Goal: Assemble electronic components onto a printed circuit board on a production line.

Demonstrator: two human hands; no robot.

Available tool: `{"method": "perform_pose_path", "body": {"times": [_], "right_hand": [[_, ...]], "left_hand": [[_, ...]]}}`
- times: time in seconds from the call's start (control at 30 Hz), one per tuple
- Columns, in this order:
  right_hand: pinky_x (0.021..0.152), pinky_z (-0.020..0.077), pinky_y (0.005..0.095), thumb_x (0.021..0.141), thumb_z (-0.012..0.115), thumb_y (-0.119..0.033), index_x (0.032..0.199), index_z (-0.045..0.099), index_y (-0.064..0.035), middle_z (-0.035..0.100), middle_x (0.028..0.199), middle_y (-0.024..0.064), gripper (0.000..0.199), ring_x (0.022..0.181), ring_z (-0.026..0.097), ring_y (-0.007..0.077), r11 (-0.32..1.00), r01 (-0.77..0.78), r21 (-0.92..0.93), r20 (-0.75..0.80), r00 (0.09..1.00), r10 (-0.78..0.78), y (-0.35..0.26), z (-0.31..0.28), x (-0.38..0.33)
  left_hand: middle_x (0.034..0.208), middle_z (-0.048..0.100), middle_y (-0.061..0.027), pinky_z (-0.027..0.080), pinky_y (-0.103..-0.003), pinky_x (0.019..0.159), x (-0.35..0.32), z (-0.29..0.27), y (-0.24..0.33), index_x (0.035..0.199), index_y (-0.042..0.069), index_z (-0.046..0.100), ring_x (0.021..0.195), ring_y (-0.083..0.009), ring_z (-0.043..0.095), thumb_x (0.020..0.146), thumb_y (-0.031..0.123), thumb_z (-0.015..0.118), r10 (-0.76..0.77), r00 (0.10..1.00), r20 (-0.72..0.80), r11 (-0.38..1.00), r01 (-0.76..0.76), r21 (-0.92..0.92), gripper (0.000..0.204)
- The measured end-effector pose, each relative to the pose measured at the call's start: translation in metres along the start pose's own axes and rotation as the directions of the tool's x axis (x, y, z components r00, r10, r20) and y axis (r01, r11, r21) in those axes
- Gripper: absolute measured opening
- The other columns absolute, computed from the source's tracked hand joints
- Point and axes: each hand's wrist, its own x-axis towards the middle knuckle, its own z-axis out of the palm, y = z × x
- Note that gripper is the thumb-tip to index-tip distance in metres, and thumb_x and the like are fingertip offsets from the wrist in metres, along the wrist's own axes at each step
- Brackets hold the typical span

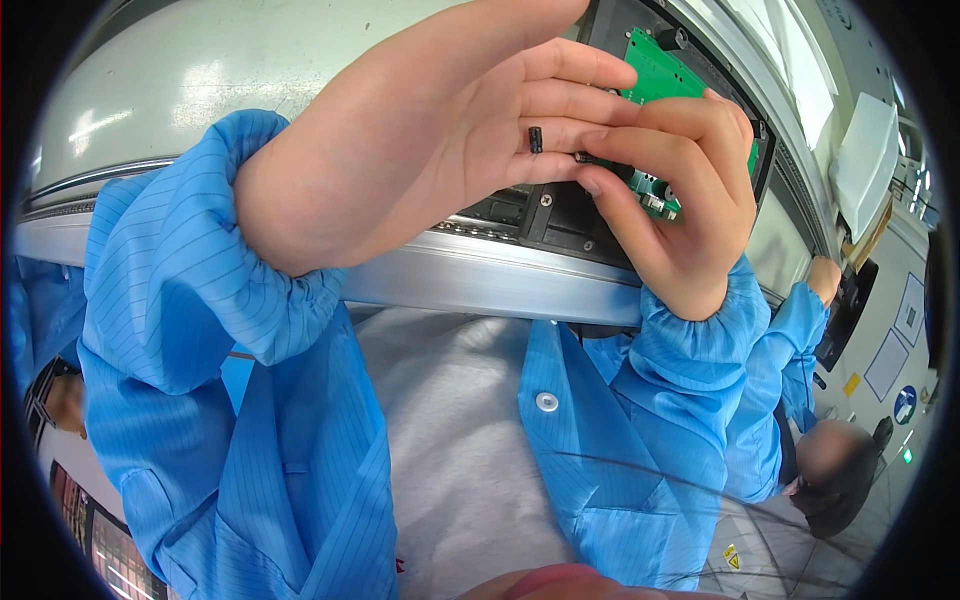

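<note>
My left hand (430, 130) is raised with its palm toward me and its fingers laid together. A small black cylindrical component (535, 139) rests on those fingers. My right hand (690, 200) touches the left fingertips and pinches a second small black part (583, 157) between thumb and forefinger. Just behind both hands a green circuit board (655, 75) sits in a black carrier frame (560, 215), partly hidden by my fingers. Both forearms wear blue striped sleeves with elastic cuffs.
A silver metal rail (480, 275) runs across below the carrier, with a pale grey curved surface (150, 90) beyond. At the right a co-worker in a blue sleeve (790, 350) rests a hand (825, 275) on the same line. White equipment (865, 150) stands at the far right.
</note>
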Motion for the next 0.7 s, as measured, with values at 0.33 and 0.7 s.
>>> {"method": "perform_pose_path", "body": {"times": [0.33,0.7], "right_hand": [[0.079,0.0377,0.0294,0.067,0.071,-0.006,0.085,0.061,-0.0035,0.057,0.086,0.004,0.02,0.076,0.048,0.0172,0.993,-0.088,0.077,-0.123,0.988,0.097,-0.001,0.004,-0.003],[0.065,0.0334,0.0203,0.076,0.062,-0.005,0.086,0.058,-0.0016,0.052,0.077,0.0004,0.011,0.068,0.04,0.0097,0.707,-0.52,0.479,0.133,0.839,0.527,-0.012,0.006,0.003]], "left_hand": [[0.143,0.023,-0.0308,0.022,-0.039,0.112,0.009,-0.032,-0.006,0.141,-0.009,0.014,0.135,-0.0333,0.028,0.096,0.047,0.017,0.227,0.896,0.382,0.876,-0.017,-0.481,0.071],[0.142,0.026,-0.0304,0.024,-0.042,0.111,0.002,-0.006,-0.003,0.138,-0.007,0.024,0.134,-0.0349,0.029,0.096,0.047,0.02,0.306,0.943,0.129,0.91,-0.25,-0.332,0.069]]}}
